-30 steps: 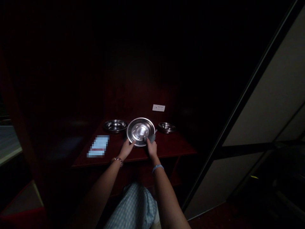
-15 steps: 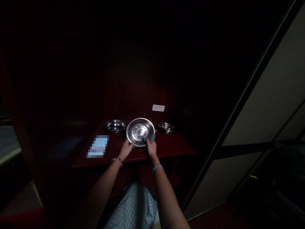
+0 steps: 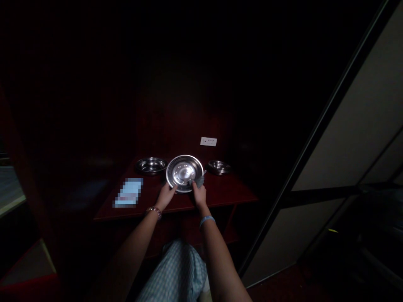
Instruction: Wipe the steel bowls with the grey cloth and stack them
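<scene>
A shiny stainless steel bowl is tilted so that its inside faces me, above the dark red shelf. My left hand grips its lower left rim, thumb on the inside and the other fingers hidden behind. At the lower right rim, my right hand is closed on a grey cloth, which lies against the bowl's inside wall and hangs over the rim. Another steel bowl rests on the shelf to the left. A stack of smaller steel bowls stands to the right.
The dark red shelf has a front edge just below my hands. A pixelated light-blue rectangle lies on its left part. A white wall socket is on the back panel. A pale panel with a dark frame slants along the right.
The view has shifted very slightly. Both hands keep their hold on the bowl and cloth, with almost no visible movement.
</scene>
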Motion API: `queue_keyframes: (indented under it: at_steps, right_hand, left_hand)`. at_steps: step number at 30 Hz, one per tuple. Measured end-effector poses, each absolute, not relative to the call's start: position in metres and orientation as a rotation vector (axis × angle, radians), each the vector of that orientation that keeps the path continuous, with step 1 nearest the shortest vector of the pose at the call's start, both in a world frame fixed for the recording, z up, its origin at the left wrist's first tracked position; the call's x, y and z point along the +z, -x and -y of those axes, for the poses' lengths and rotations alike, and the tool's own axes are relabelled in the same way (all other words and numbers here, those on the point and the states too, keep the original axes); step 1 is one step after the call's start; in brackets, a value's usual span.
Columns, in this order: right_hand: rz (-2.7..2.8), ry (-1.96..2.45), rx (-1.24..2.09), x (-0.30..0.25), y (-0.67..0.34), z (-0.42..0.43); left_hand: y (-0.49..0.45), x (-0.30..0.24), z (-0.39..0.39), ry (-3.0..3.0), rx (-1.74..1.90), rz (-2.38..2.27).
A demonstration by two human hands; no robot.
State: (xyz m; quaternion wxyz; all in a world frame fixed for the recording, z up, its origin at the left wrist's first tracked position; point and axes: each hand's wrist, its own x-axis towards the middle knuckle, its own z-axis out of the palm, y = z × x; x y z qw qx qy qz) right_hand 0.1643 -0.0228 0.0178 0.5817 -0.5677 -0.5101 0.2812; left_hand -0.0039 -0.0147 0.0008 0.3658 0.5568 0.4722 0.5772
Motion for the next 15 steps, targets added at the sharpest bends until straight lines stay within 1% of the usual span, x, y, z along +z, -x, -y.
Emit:
queue_keyframes:
  at_steps: [15]
  right_hand:
    - [1.216,1.359,0.645,0.0198,-0.1647,0.0244]
  left_hand:
    - [0.0041,-0.0002,0.0148,-1.444,1.488,-1.210]
